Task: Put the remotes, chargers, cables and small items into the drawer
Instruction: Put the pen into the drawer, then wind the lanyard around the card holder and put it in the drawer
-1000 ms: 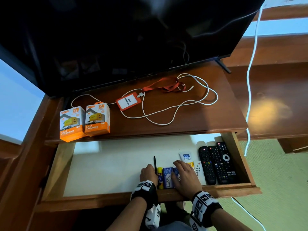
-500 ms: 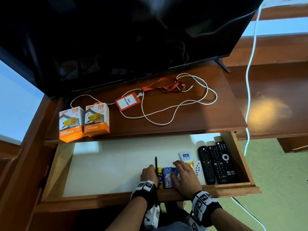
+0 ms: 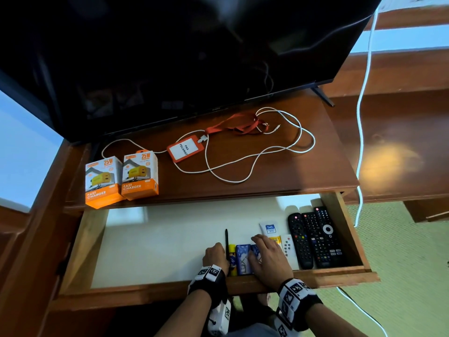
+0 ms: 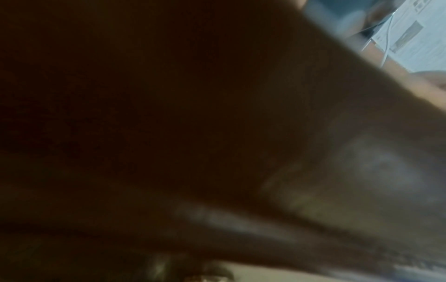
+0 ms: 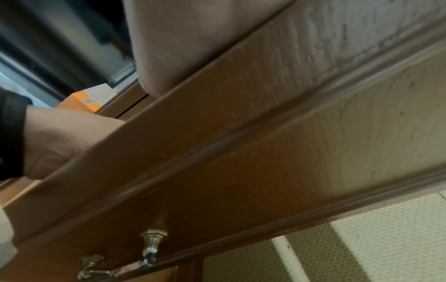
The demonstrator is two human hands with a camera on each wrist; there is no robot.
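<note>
The wooden drawer is pulled out. At its right end lie two black remotes and a small white remote. My right hand lies flat, fingers spread, on blue packs, beside a white tube. My left hand rests knuckles-up, left of a black pen and a yellow item; its fingertips are hidden. Two orange charger boxes, a white cable and an orange badge with its lanyard lie on the desktop. The left wrist view is dark.
A large black TV stands over the back of the desktop. Another white cable hangs down past the desk's right side to the floor. The right wrist view shows the drawer front and its metal handle.
</note>
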